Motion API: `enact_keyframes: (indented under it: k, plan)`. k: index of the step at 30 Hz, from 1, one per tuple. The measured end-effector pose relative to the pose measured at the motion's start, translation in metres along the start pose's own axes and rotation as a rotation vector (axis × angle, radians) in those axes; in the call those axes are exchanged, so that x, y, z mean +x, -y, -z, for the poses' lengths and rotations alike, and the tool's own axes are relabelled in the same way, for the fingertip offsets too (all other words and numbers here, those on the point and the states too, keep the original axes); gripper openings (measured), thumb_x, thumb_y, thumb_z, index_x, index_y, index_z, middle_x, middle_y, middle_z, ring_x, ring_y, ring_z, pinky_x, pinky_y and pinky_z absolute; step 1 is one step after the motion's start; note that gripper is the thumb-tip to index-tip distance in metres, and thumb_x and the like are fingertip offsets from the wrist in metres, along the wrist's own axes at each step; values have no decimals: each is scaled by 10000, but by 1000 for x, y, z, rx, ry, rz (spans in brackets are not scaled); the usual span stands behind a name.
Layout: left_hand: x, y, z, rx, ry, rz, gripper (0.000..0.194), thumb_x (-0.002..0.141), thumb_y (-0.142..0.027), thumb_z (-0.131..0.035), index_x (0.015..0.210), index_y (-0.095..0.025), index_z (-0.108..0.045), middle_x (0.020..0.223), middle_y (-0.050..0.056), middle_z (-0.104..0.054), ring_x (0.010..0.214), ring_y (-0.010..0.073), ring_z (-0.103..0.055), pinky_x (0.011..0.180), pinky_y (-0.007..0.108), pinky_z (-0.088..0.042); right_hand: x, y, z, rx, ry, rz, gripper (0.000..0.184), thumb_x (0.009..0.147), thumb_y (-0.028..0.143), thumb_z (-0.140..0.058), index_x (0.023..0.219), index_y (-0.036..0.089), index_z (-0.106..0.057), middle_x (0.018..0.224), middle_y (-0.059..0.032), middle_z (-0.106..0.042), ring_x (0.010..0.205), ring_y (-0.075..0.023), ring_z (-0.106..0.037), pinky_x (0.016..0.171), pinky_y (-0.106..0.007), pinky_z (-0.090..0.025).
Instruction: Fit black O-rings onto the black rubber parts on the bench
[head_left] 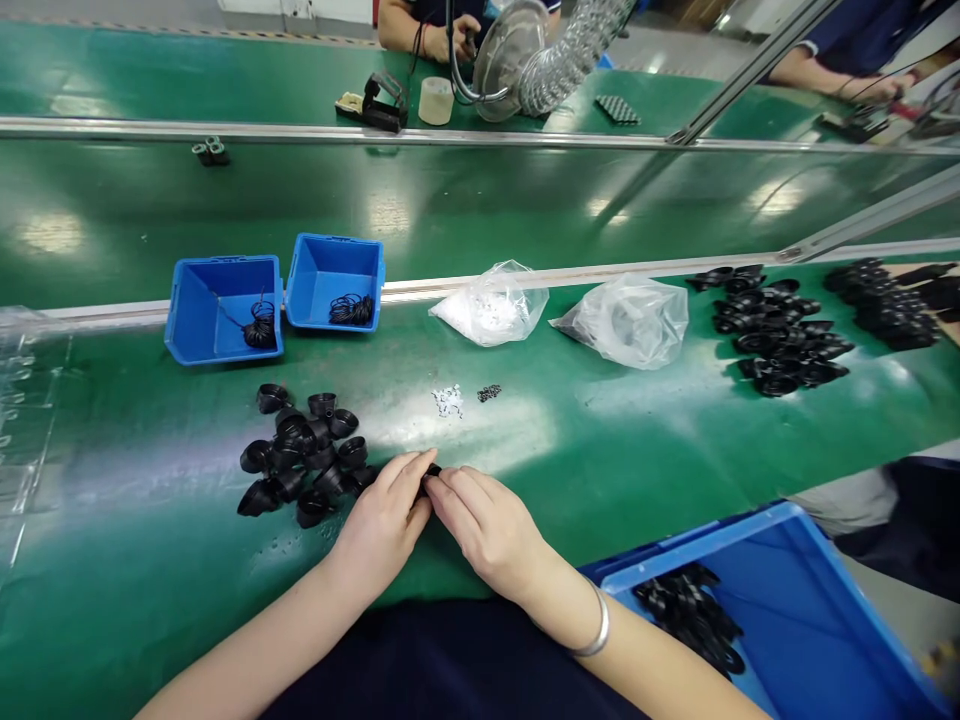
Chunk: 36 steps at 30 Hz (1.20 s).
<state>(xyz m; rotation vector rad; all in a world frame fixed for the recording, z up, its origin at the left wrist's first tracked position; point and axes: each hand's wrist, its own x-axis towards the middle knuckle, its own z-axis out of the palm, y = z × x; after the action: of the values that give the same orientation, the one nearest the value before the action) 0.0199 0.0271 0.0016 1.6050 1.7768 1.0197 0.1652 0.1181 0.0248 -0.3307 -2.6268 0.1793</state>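
My left hand (386, 515) and my right hand (484, 520) meet over the front of the green bench, fingers closed around a small black part (433, 471). Most of that part is hidden by the fingers, so its kind does not show. Just left of my left hand lies a loose heap of black cup-shaped plastic parts (300, 445). Beyond my fingertips are a small scatter of white bits (448, 401) and a smaller pile of tiny dark pieces (489, 393).
Two blue bins (225, 310) hold black cord coils (351, 309). Two clear bags (491, 305) stand near the metal rail. More black parts (784, 330) lie at right, above a large blue crate (810, 620). Across the bench, a co-worker's hand (450, 40) is beside a duct (577, 55).
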Motion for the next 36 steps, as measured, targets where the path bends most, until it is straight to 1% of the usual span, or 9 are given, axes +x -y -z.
enact_keyframes:
  k: [4, 6, 8, 10, 13, 15, 18, 22, 36]
  plan:
    - [-1, 2, 0, -18, 14, 35, 455, 941, -123, -468, 1384, -223, -508, 1316, 129, -612, 1212, 252, -616, 1002, 418, -558, -2, -2, -2, 72, 26, -48, 241, 972, 73, -454, 1052, 100, -680, 848, -116, -687, 729, -207, -627, 642, -349, -563]
    - [-1, 1, -1, -69, 24, 76, 446, 939, -155, -485, 1373, -251, -526, 1313, 114, -612, 1132, 248, -662, 950, 405, -589, -4, -6, 1, 151, 40, -76, 239, 983, 95, -448, 1084, 121, -663, 880, -109, -696, 760, -205, -643, 660, -346, -572]
    - [0, -1, -3, -167, 51, 145, 428, 937, -201, -514, 1358, -267, -542, 1303, 102, -604, 1005, 219, -711, 897, 378, -616, -6, -17, 5, 292, 29, -114, 196, 976, 111, -494, 1094, 140, -647, 921, -98, -699, 823, -192, -661, 716, -325, -582]
    - [1, -4, -4, -291, 84, 230, 400, 935, -254, -542, 1335, -259, -560, 1288, 97, -589, 946, 197, -732, 903, 359, -616, -7, -36, 10, 373, -40, -219, 137, 960, 125, -547, 1046, 170, -644, 915, -70, -696, 846, -171, -665, 756, -296, -577]
    - [4, -8, -6, -427, 118, 326, 377, 934, -308, -559, 1307, -256, -570, 1278, 85, -567, 1001, 210, -733, 982, 372, -578, -9, -71, 9, 200, -120, -450, 105, 968, 174, -551, 925, 198, -644, 818, -45, -671, 767, -165, -652, 717, -294, -562]
    - [6, -8, -6, -472, 138, 353, 383, 933, -315, -557, 1312, -259, -560, 1283, 81, -552, 1025, 216, -730, 1013, 381, -557, -9, -90, 3, 84, -100, -499, 135, 976, 199, -535, 898, 192, -645, 797, -52, -657, 735, -175, -641, 681, -301, -551]
    - [7, -8, -5, -500, 154, 367, 388, 929, -314, -560, 1312, -255, -558, 1280, 79, -542, 1043, 218, -725, 1025, 383, -546, -7, -103, -9, 41, -68, -476, 155, 987, 199, -509, 916, 173, -645, 827, -71, -651, 768, -189, -638, 707, -316, -548]
    - [9, -7, -5, -488, 162, 368, 373, 936, -309, -555, 1306, -270, -561, 1280, 76, -544, 1026, 217, -728, 1019, 402, -550, -3, -103, -18, 10, -21, -419, 168, 1002, 211, -485, 994, 171, -648, 912, -93, -656, 841, -199, -646, 764, -322, -556]
    - [8, -5, -5, -507, 173, 376, 381, 946, -327, -544, 1325, -290, -555, 1292, 73, -562, 1036, 223, -726, 1014, 400, -556, 1, -109, -13, -47, 79, -379, 185, 1014, 206, -456, 1010, 174, -638, 918, -90, -636, 807, -195, -644, 723, -309, -552]
